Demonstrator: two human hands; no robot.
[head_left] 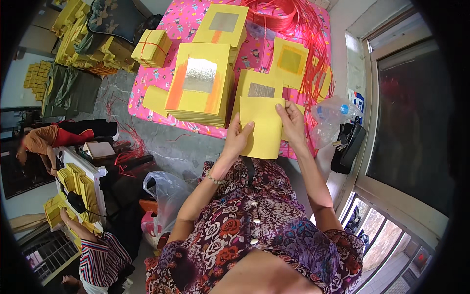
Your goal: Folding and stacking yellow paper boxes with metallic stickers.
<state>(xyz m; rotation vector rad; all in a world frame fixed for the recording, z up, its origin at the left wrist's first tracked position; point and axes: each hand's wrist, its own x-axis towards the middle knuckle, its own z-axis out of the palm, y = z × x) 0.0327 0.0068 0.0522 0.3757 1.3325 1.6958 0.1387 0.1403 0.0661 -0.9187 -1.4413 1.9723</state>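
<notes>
A sheet of yellow paper [262,127], its right edge curving over, is held up before my chest. My left hand [238,137] grips its left side, thumb lying on the face. My right hand [293,122] pinches the upper right edge, thumb on top. Just beyond, partly covered by it, lies yellow paper with a silver foil square [262,90]. To the left rises a thick stack of yellow paper [198,81] with a silver square and orange bands. Another such stack [223,23] stands behind it, and more foil-marked yellow paper [291,60] lies to the right.
The pink patterned tablecloth [142,100] carries a tied yellow bundle [152,48] and red plastic strips [281,22]. A clear plastic bottle [338,111] is by the right wall. At left, two people work near yellow stacks [78,188]. A plastic bag [169,191] sits left of me.
</notes>
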